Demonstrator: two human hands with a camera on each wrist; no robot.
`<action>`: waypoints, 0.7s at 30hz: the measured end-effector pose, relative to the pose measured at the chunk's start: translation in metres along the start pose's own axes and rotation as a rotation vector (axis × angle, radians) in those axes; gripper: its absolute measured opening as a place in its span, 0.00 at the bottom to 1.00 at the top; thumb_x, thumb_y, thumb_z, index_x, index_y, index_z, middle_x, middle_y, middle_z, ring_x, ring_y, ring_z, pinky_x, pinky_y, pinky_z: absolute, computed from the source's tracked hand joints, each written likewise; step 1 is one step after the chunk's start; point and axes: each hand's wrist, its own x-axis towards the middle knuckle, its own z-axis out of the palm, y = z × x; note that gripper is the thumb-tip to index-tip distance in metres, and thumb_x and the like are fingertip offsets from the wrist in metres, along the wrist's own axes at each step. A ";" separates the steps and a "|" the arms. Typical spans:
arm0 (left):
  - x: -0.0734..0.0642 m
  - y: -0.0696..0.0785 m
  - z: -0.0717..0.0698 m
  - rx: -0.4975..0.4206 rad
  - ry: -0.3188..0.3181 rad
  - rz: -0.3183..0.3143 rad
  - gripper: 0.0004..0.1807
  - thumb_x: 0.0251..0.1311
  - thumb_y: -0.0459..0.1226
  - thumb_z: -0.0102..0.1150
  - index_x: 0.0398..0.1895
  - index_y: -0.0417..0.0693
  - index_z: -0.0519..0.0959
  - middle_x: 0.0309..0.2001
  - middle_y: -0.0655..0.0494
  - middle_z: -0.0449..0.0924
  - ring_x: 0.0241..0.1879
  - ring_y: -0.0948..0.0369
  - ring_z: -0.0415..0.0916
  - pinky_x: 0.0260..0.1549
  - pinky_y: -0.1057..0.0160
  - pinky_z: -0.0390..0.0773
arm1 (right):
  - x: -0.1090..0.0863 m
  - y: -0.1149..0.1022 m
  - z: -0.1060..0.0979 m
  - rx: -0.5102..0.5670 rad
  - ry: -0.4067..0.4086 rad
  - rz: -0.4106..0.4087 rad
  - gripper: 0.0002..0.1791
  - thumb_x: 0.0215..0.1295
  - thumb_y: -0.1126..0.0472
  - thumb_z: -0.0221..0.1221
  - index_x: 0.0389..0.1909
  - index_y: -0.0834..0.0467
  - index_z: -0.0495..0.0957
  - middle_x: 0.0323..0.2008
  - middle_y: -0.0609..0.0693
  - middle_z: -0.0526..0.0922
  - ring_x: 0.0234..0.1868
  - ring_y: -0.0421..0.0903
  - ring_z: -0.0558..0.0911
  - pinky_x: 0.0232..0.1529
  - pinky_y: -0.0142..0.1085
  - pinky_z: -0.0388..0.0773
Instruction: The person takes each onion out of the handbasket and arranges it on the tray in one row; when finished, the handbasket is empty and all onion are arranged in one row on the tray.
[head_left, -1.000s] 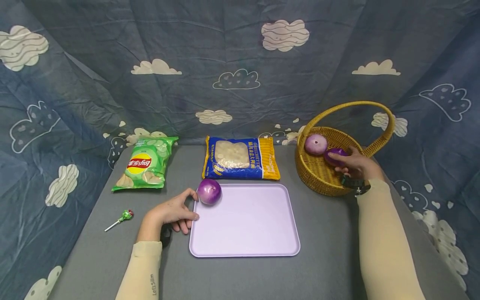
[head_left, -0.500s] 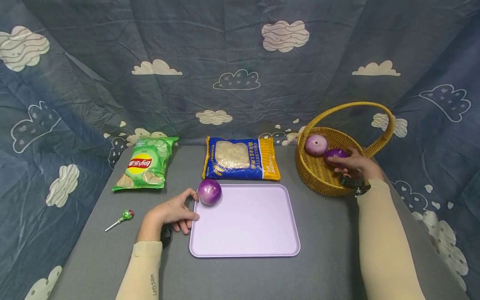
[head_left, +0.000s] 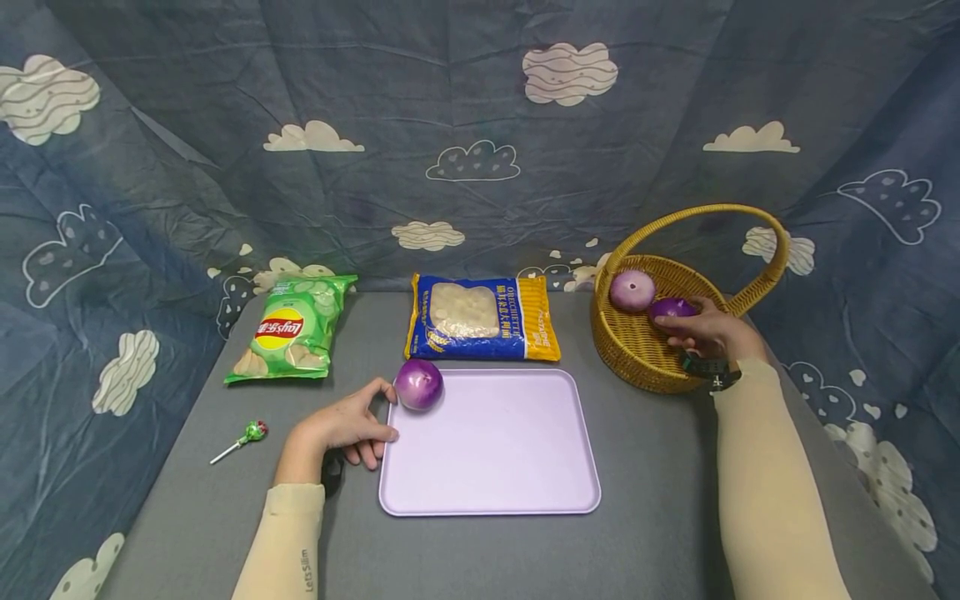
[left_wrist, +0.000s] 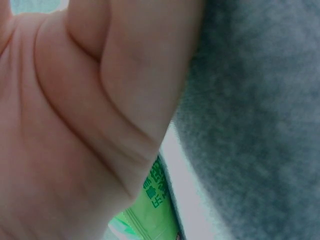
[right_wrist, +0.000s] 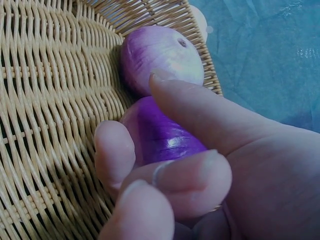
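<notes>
My right hand (head_left: 712,329) reaches into the wicker basket (head_left: 637,367) and holds a dark purple onion (head_left: 670,311), thumb on one side and curled fingers on the other in the right wrist view. Against that onion sits a paler purple onion (right_wrist: 160,55), also in the basket. At the left edge of the lilac tray (head_left: 495,450), my left hand (head_left: 341,423) grips the rim, thumb on top. Another purple onion (head_left: 418,385) rests in the tray's far left corner, close to the left index fingertip. The palm fills much of the left wrist view, hiding its fingertips.
Behind the tray lies a blue and yellow pasta bag (head_left: 480,318). A green chip bag (head_left: 292,329) is at the back left, with a lollipop (head_left: 243,439) in front of it. The basket's tall handle (head_left: 705,208) arches beside my right hand. A cloud-patterned cloth hangs behind.
Almost nothing moves; my right hand stays on the onion in the basket with only a tiny shift of its fingers. The left hand, tray and other onions keep their places.
</notes>
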 end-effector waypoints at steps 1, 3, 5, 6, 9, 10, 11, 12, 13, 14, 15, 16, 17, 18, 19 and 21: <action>0.000 0.000 0.000 0.000 0.000 0.002 0.30 0.68 0.40 0.69 0.63 0.55 0.61 0.23 0.51 0.85 0.17 0.60 0.84 0.16 0.66 0.78 | 0.000 0.000 0.000 -0.013 -0.002 -0.002 0.64 0.77 0.44 0.61 0.82 0.52 0.14 0.73 0.72 0.59 0.26 0.29 0.81 0.33 0.28 0.74; 0.000 0.000 0.001 0.000 0.002 0.004 0.30 0.68 0.39 0.69 0.63 0.55 0.61 0.23 0.51 0.85 0.17 0.60 0.84 0.16 0.66 0.78 | -0.001 0.000 0.000 -0.022 -0.009 0.004 0.64 0.77 0.43 0.61 0.82 0.52 0.14 0.75 0.73 0.55 0.27 0.29 0.82 0.35 0.28 0.75; 0.000 -0.001 0.001 0.000 0.003 0.006 0.30 0.67 0.40 0.69 0.63 0.55 0.61 0.23 0.51 0.85 0.17 0.60 0.84 0.16 0.66 0.78 | -0.001 0.000 -0.001 -0.033 -0.019 0.005 0.64 0.78 0.43 0.60 0.82 0.52 0.13 0.76 0.74 0.51 0.28 0.29 0.82 0.37 0.28 0.76; 0.000 -0.001 0.001 0.000 0.003 0.007 0.30 0.68 0.40 0.69 0.63 0.55 0.61 0.23 0.51 0.85 0.17 0.60 0.84 0.16 0.66 0.78 | -0.001 0.000 0.000 -0.030 -0.018 0.006 0.64 0.78 0.43 0.60 0.82 0.52 0.14 0.77 0.74 0.50 0.28 0.29 0.82 0.36 0.27 0.77; 0.000 -0.001 0.000 -0.001 0.003 0.006 0.30 0.68 0.40 0.69 0.63 0.55 0.61 0.23 0.51 0.85 0.17 0.60 0.84 0.16 0.66 0.78 | 0.000 0.001 -0.001 -0.030 -0.021 0.005 0.64 0.78 0.43 0.60 0.82 0.52 0.14 0.77 0.74 0.48 0.29 0.29 0.82 0.37 0.26 0.77; 0.000 -0.001 0.000 -0.001 0.003 0.006 0.30 0.68 0.40 0.69 0.63 0.55 0.61 0.23 0.51 0.85 0.17 0.60 0.84 0.16 0.66 0.78 | 0.000 0.001 -0.001 -0.030 -0.021 0.005 0.63 0.78 0.43 0.60 0.82 0.52 0.14 0.77 0.74 0.48 0.29 0.29 0.82 0.37 0.27 0.77; 0.000 -0.001 0.000 -0.001 0.003 0.007 0.30 0.68 0.40 0.69 0.63 0.55 0.61 0.23 0.51 0.85 0.17 0.60 0.84 0.16 0.66 0.78 | 0.000 0.001 -0.001 -0.028 -0.021 0.006 0.63 0.78 0.44 0.60 0.82 0.52 0.14 0.77 0.74 0.48 0.29 0.29 0.83 0.38 0.27 0.77; 0.000 -0.001 0.000 -0.001 0.002 0.006 0.30 0.68 0.40 0.69 0.63 0.55 0.61 0.23 0.51 0.85 0.17 0.60 0.84 0.16 0.66 0.78 | 0.000 0.001 0.000 -0.024 -0.021 0.006 0.63 0.78 0.44 0.61 0.82 0.52 0.15 0.77 0.73 0.49 0.29 0.30 0.83 0.37 0.26 0.77; 0.000 -0.001 0.000 -0.001 0.002 0.006 0.30 0.68 0.40 0.69 0.63 0.55 0.61 0.23 0.51 0.85 0.17 0.60 0.84 0.16 0.66 0.78 | 0.001 0.001 -0.001 -0.027 -0.024 0.004 0.63 0.78 0.44 0.60 0.82 0.52 0.15 0.77 0.73 0.49 0.29 0.29 0.82 0.38 0.26 0.77; 0.000 -0.001 0.000 -0.001 0.002 0.006 0.30 0.68 0.40 0.70 0.63 0.55 0.61 0.23 0.51 0.85 0.17 0.60 0.84 0.16 0.66 0.78 | 0.001 0.002 -0.001 -0.026 -0.025 0.003 0.63 0.78 0.44 0.60 0.82 0.52 0.14 0.76 0.73 0.50 0.29 0.29 0.82 0.37 0.26 0.77; 0.000 -0.001 0.000 -0.001 0.001 0.006 0.30 0.68 0.40 0.70 0.63 0.55 0.61 0.23 0.51 0.85 0.17 0.60 0.84 0.16 0.66 0.78 | 0.001 0.002 -0.001 -0.021 -0.025 0.002 0.63 0.78 0.45 0.60 0.82 0.52 0.14 0.75 0.73 0.52 0.28 0.29 0.82 0.36 0.26 0.77; 0.000 -0.001 0.000 0.000 0.001 0.005 0.30 0.68 0.40 0.70 0.63 0.55 0.61 0.23 0.51 0.85 0.17 0.60 0.84 0.16 0.66 0.78 | 0.001 0.002 -0.001 -0.011 -0.024 0.002 0.63 0.78 0.46 0.60 0.82 0.51 0.15 0.75 0.72 0.55 0.28 0.29 0.82 0.35 0.26 0.77; 0.001 -0.001 0.000 0.000 0.001 0.006 0.30 0.68 0.40 0.70 0.63 0.55 0.61 0.23 0.51 0.85 0.17 0.60 0.84 0.16 0.66 0.78 | 0.002 0.002 -0.001 -0.006 -0.022 0.000 0.62 0.78 0.46 0.61 0.82 0.51 0.15 0.73 0.72 0.57 0.28 0.29 0.82 0.34 0.25 0.77; 0.001 -0.001 0.000 0.001 0.001 0.005 0.30 0.68 0.40 0.69 0.63 0.55 0.61 0.23 0.51 0.85 0.17 0.60 0.84 0.16 0.66 0.78 | 0.002 0.002 -0.001 -0.004 -0.018 -0.001 0.62 0.78 0.46 0.61 0.82 0.51 0.15 0.72 0.71 0.60 0.28 0.29 0.82 0.33 0.25 0.76; 0.001 -0.001 0.000 0.002 0.001 0.005 0.30 0.68 0.40 0.69 0.63 0.55 0.61 0.23 0.51 0.85 0.17 0.60 0.84 0.16 0.66 0.78 | 0.002 0.002 -0.001 -0.002 -0.016 -0.002 0.63 0.78 0.47 0.61 0.82 0.51 0.15 0.71 0.70 0.61 0.28 0.29 0.82 0.33 0.25 0.76; 0.000 -0.001 0.000 0.003 0.001 0.007 0.30 0.68 0.39 0.69 0.63 0.55 0.61 0.23 0.51 0.85 0.17 0.60 0.83 0.16 0.66 0.78 | 0.003 0.002 0.000 0.016 -0.013 0.000 0.63 0.78 0.48 0.62 0.82 0.50 0.15 0.70 0.69 0.62 0.28 0.29 0.83 0.32 0.24 0.76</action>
